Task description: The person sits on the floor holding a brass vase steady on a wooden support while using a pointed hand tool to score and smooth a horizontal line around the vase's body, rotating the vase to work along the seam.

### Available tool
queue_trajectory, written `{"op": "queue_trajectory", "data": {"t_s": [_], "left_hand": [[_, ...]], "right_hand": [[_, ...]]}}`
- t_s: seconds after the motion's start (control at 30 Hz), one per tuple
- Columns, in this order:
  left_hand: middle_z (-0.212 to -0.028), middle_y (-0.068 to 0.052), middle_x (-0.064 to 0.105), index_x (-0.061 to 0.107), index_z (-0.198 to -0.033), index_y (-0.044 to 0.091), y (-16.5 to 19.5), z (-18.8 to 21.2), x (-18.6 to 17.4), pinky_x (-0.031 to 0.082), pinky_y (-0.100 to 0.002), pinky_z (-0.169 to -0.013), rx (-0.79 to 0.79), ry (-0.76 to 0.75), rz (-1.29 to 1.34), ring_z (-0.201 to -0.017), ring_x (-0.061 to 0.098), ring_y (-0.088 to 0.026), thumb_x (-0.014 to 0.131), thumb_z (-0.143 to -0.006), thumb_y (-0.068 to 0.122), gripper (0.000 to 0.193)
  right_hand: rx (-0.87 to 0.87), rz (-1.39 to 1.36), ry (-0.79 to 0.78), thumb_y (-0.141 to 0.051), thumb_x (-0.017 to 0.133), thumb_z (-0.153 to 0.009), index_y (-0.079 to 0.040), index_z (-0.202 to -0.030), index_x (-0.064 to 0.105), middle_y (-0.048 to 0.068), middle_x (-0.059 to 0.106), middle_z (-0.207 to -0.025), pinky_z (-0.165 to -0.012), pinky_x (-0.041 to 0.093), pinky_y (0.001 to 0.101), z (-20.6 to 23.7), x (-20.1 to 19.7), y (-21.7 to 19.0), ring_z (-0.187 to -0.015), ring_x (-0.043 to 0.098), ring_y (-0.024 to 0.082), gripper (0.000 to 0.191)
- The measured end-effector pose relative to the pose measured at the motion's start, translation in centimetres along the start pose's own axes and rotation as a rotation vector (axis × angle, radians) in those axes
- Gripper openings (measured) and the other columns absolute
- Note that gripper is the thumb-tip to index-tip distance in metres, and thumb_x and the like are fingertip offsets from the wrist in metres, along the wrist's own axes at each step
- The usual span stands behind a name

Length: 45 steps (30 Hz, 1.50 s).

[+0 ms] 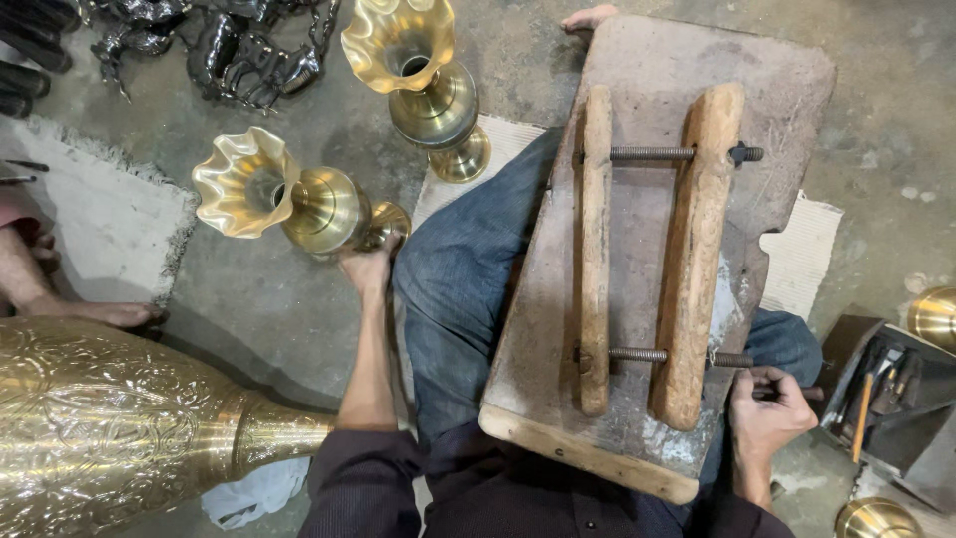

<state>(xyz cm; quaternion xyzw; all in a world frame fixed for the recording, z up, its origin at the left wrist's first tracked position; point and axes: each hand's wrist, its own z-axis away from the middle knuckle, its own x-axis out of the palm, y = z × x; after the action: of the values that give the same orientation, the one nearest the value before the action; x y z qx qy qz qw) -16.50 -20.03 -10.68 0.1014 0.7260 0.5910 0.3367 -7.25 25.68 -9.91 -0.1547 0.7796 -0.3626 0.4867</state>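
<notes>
Left hand (pixel 366 267) was clasped round the foot of a tilted brass vase (pixel 289 199) held just above the concrete floor (pixel 249 319), beside a second upright vase (pixel 418 75). Rigid, polished and probably slippery, it looked best gripped at the narrow stem. Right hand (pixel 767 408) was curled round a dark tool handle (pixel 807 394) by the wooden clamp (pixel 647 259); open floor lay between vases and knee

No packages, labels, signs or screens in view. Closest thing: open dark box (pixel 901 418) near right on the floor, rectangular, tools lying inside. No printed surface visible on it.
</notes>
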Motion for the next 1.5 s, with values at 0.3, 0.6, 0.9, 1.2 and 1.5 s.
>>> {"op": "queue_trajectory", "data": {"t_s": [0.3,0.6,0.9,1.2,1.5], "left_hand": [[-0.129,-0.017,0.067,0.056,-0.133,-0.002,1.7,-0.4,-1.0,0.056,-0.039,-0.098,-0.068,0.2,0.277,-0.111,0.068,-0.024,0.091,-0.072,0.015,0.073],[-0.112,-0.011,0.071,0.064,-0.126,0.004,3.8,4.0,-14.4,0.064,-0.039,-0.086,0.114,-0.407,-0.046,-0.093,0.072,-0.024,0.074,-0.088,0.015,0.041],[-0.099,-0.015,0.07,0.065,-0.121,-0.008,9.9,19.0,-8.8,0.061,-0.037,-0.082,-0.643,-1.37,0.718,-0.09,0.071,-0.024,0.079,-0.077,-0.01,0.046],[-0.093,-0.008,0.069,0.058,-0.119,0.001,14.9,24.6,-0.2,0.057,-0.03,-0.068,-0.77,-1.318,0.675,-0.077,0.069,-0.016,0.071,-0.069,-0.012,0.053],[-0.098,-0.016,0.065,0.054,-0.128,-0.014,14.4,25.2,0.0,0.058,-0.033,-0.077,-0.586,-1.3,0.75,-0.084,0.067,-0.021,0.08,-0.086,0.008,0.054]], "right_hand": [[0.05,-0.033,0.007,-0.004,0.083,-0.097,0.004,-0.091,0.072,0.006,0.068,-0.072,-0.071,0.051,0.0233,0.0,-0.5,-0.9,-0.065,0.061,0.008,0.015],[0.036,-0.044,0.02,-0.006,0.083,-0.096,0.003,-0.09,0.073,0.006,0.068,-0.072,-0.073,0.052,0.0243,0.8,-1.3,-0.3,-0.065,0.063,0.007,0.015],[0.022,-0.05,0.043,-0.007,0.084,-0.092,0.002,-0.087,0.073,0.007,0.067,-0.069,-0.07,0.052,0.0256,1.5,-2.9,0.0,-0.065,0.062,0.01,0.015],[0.048,-0.1,0.09,-0.009,0.084,-0.088,-0.001,-0.09,0.073,0.005,0.067,-0.07,-0.065,0.051,0.0241,1.4,-4.5,0.5,-0.064,0.061,0.008,0.014],[0.04,-0.119,0.072,-0.005,0.084,-0.089,0.001,-0.089,0.072,0.005,0.067,-0.071,-0.064,0.05,0.0229,0.9,-4.2,1.1,-0.065,0.062,0.007,0.014]]}}
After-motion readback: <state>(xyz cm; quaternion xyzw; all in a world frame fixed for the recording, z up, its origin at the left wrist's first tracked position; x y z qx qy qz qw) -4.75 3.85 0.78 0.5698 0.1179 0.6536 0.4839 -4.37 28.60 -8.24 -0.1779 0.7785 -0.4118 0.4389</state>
